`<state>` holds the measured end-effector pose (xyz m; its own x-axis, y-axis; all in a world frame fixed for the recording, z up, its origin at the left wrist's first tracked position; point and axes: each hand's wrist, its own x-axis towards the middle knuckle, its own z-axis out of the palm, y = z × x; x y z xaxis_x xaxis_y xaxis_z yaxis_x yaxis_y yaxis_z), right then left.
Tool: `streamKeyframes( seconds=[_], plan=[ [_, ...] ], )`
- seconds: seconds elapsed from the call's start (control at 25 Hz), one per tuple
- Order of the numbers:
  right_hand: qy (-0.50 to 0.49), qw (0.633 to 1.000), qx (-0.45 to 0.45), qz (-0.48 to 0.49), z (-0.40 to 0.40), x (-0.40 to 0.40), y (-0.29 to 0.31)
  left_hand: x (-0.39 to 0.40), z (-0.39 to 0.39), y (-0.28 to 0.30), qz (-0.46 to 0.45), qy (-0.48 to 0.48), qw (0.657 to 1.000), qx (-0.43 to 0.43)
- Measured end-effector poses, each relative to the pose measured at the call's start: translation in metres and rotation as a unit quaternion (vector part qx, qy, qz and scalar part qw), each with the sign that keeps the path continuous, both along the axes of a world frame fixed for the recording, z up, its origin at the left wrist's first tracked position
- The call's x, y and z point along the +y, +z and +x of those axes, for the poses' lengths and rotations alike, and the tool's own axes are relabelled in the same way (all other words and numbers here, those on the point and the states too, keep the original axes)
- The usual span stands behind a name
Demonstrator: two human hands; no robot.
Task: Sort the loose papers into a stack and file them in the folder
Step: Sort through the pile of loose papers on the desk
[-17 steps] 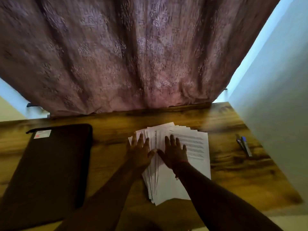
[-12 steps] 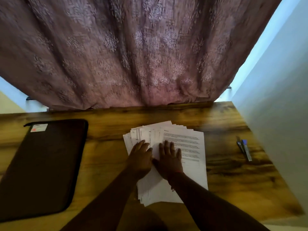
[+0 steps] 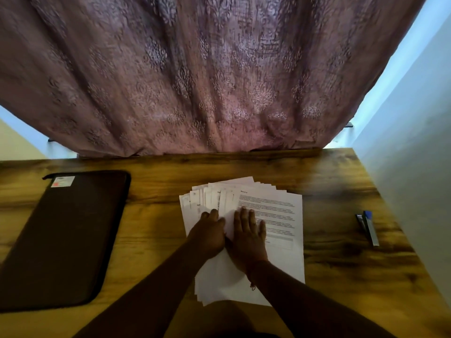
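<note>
Several white printed papers (image 3: 275,211) lie fanned out on the wooden table (image 3: 156,225), in the middle. My left hand (image 3: 207,236) rests on the left part of the fan, its fingers slightly bent and pressing down. Beside it, thumbs nearly touching, my right hand (image 3: 249,239) lies flat on the top sheets with fingers straight. Neither hand grips a sheet. The dark closed folder (image 3: 63,240), with a small white label at its far corner, lies on the table well to the left of the papers.
Two pens (image 3: 368,226) lie near the table's right edge, close to a pale wall (image 3: 410,152). A mauve patterned curtain (image 3: 207,76) hangs behind the table's far edge. Bare wood shows between the folder and the papers.
Both hands have slid back toward me over the papers and come closer together. The fanned sheets have shifted a little under them.
</note>
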<state>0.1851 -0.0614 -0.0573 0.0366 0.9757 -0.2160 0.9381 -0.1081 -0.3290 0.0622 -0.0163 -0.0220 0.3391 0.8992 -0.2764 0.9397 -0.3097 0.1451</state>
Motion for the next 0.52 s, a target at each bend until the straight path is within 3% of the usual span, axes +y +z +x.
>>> streamKeyframes(
  seconds=[0.12, 0.2, 0.32, 0.52],
  plan=[
    [-0.011, 1.0, 0.023, -0.004, 0.003, 0.001, -0.004, -0.005, 0.006, -0.001, 0.038, -0.027, 0.999, 0.021],
    [-0.02, 0.999, 0.042, 0.003, 0.006, 0.005, -0.003, -0.009, 0.011, -0.005, 0.019, -0.017, 0.999, -0.047],
    [-0.038, 0.996, 0.08, 0.018, 0.008, 0.007, 0.0, -0.003, 0.018, -0.011, -0.053, 0.078, 0.98, -0.178],
    [-0.048, 0.992, 0.113, 0.012, 0.012, 0.007, 0.004, 0.008, 0.03, -0.01, -0.11, 0.182, 0.957, -0.197]
  ],
)
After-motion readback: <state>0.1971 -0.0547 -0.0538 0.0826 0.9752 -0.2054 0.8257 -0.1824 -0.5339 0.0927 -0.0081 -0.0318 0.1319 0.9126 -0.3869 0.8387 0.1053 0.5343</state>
